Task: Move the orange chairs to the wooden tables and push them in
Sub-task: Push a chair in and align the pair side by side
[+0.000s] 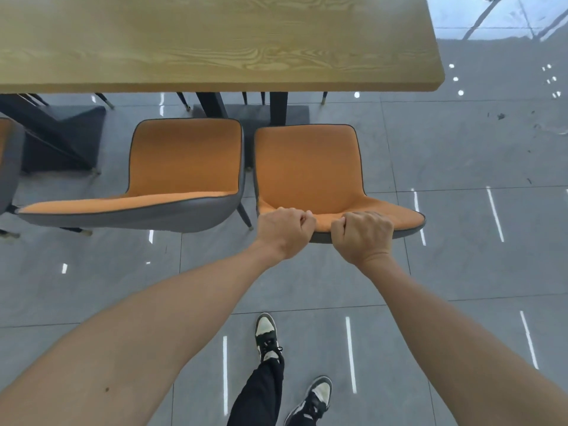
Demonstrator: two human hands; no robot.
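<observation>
An orange chair (307, 167) with a grey shell stands in front of me, its seat facing the wooden table (215, 41). My left hand (284, 232) and my right hand (364, 236) both grip the top edge of its backrest, close together. The front of its seat sits just short of the table's near edge. A second orange chair (184, 161) stands right beside it on the left, almost touching. The edge of a third chair (7, 161) shows at the far left.
Black table legs (278, 107) and a dark base plate stand just beyond the held chair's seat. More thin chair legs show under the table's far side. Glossy grey floor tiles (461, 149) spread to the right. My feet (267, 336) are below.
</observation>
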